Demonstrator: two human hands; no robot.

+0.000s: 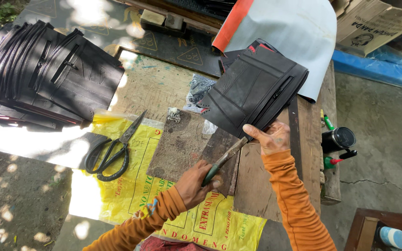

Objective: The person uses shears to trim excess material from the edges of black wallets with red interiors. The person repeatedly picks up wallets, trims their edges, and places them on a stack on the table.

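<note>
Gripping a green-handled tool (223, 161) in a clenched left hand (195, 182), metal shaft angled up toward the right hand (271, 138). Right hand grasping the lower corner of a bundle of black zippered pouches (253, 90), held tilted above the wooden workbench (275, 186), thumb on top; exact count of pieces in the bundle cannot be told. Tool tip ending just beside the right thumb and the bundle's lower edge; contact cannot be told. Both arms in orange sleeves.

Under the hands: one worn, dark square work pad (180, 144) on the bench, with a narrower dark wooden block (224, 160) beside it, beneath the tool.

Left of the pad: one pair of large black-handled scissors (112, 151), blades slightly open, lying on a yellow printed plastic sack (131, 186) spread over the bench edge.

Far left: one fanned stack of many more black zippered pieces (47, 74), too many and too overlapped to count, lying flat, well apart from the hands.

Behind the held bundle: one curled sheet, pale grey with an orange underside (289, 32), plus a small clear bag of dark small parts (198, 90) on the bench.

Right edge of the bench: one black cylindrical cup (339, 138), contents not visible, with two green markers (330, 162) near it.

Upper right: one cardboard box (378, 23), interior out of sight.
</note>
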